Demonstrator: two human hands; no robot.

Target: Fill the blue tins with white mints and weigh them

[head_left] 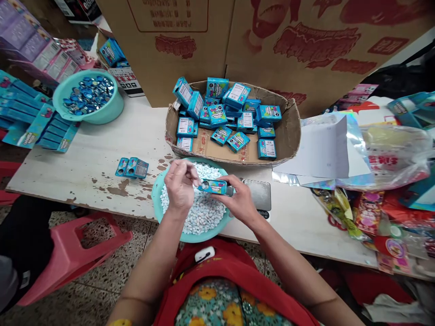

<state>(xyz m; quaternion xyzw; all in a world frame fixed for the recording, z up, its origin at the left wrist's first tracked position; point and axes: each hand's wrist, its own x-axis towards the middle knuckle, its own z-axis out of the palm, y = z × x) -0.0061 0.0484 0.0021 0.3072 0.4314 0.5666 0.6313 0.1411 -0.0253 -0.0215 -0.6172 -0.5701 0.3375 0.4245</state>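
Observation:
My right hand [240,199] grips a small blue candy box [217,186] from its right end, above a turquoise bowl [157,199]. A round hole shows near the box's left end. Close to that hole is my left hand [180,185], its fingers curled in with whitish dust on them. What lies inside those fingers is hidden. Small pale white and bluish candies [200,217] fill much of the bowl below both hands. Two more blue boxes with holes [136,168] lie on the table to the left.
Behind the bowl, a cut-down cardboard tray [295,131] holds several blue boxes. A flat scale [260,194] sits right of the bowl. Farther left stands a basin [102,115] of shiny blue pieces. Papers [319,149] lie right; a pink stool [68,258] stands lower left.

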